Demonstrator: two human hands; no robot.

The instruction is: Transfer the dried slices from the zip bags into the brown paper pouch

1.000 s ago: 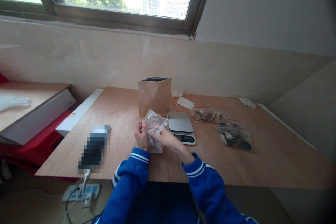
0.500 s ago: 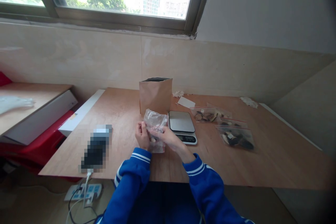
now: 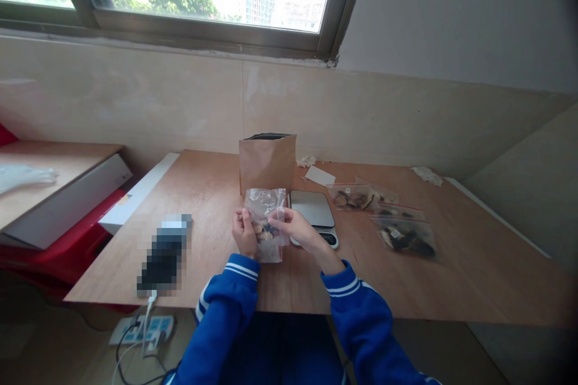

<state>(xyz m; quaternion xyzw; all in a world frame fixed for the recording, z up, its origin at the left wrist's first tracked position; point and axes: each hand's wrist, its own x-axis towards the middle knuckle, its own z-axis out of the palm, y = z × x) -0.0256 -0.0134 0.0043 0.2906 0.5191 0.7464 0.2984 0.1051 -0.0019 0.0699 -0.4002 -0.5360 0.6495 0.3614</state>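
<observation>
Warm brown bench [image 3: 212, 192] with a fine wood grain. At the clock's centre, a colourless see-through bag [image 3: 265, 203] with beige and dark pieces [image 3: 263, 231]. At twelve o'clock, a plain tan paper bag [image 3: 267, 162], black inside. At three, a scale [image 3: 311, 209] with silver-grey plate, white body and black display; further out, clear pouches [image 3: 404, 237] with red seal lines. At four and seven, blue sleeves [image 3: 361, 325] with white cuff stripes.

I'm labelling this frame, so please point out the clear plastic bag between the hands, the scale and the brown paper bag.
Clear plastic bag [image 3: 263, 207]: head view, on its upper film.
Scale [image 3: 313, 206]: head view, on its flat top plate.
Brown paper bag [image 3: 267, 162]: head view, on its front face.
</observation>
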